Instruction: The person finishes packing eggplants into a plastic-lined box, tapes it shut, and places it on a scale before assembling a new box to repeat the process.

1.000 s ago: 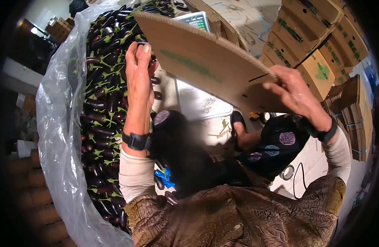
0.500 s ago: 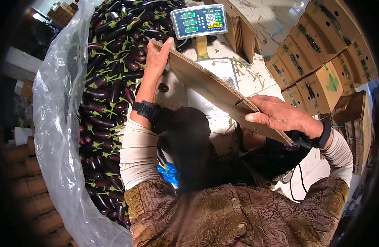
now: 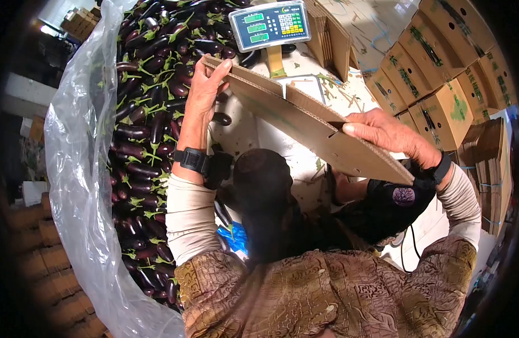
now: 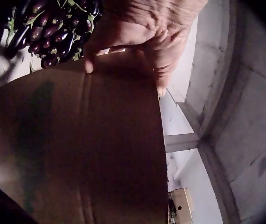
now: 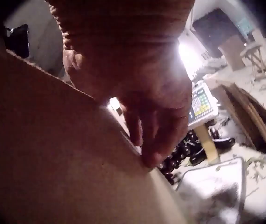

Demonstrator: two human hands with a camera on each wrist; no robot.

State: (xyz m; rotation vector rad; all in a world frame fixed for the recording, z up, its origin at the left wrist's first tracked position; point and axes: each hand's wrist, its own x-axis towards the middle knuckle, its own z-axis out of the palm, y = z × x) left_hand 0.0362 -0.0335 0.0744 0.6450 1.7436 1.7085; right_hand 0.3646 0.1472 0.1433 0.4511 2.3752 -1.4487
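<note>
A flattened cardboard box is held up slantwise between both hands, its long edge upward and its layers slightly parted. My left hand grips its far left corner, thumb on the near face. At the opposite end my right hand pinches the upper edge near a slot, thumb on the near side. Green print shows dimly on the board in the left wrist view. In the right wrist view the board's plain face fills the lower left, with the fingers over its edge.
Many eggplants lie heaped at left inside a clear plastic sheet. A scale display stands ahead, its platform partly behind the board. Stacked cartons stand at right, with bundled flat cardboard nearer.
The board has turned from showing its broad printed face to nearly edge-on, uncovering the scale display. Its layers have since parted along the top. Both hands still hold it.
</note>
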